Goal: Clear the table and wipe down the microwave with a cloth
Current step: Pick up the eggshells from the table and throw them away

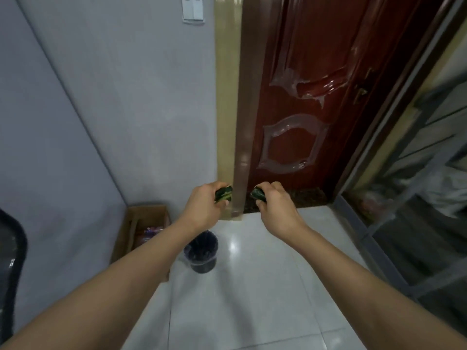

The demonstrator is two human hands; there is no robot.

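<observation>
Both my arms reach forward over a white tiled floor. My left hand (202,205) grips a dark green piece of rind (223,193), striped, sticking out past the fingers. My right hand (274,204) grips a second dark green piece (257,192). Below and between my forearms stands a small dark waste bin (202,252) lined with a clear bag. Both hands are held above and a little beyond the bin. Neither the table nor the microwave is in view.
A dark red door (316,97) with peeling plastic film stands ahead, its frame (227,109) to the left. An open cardboard box (144,223) sits against the grey wall at the left. Glass-fronted shelving (417,173) runs along the right. A black chair edge (12,261) shows far left.
</observation>
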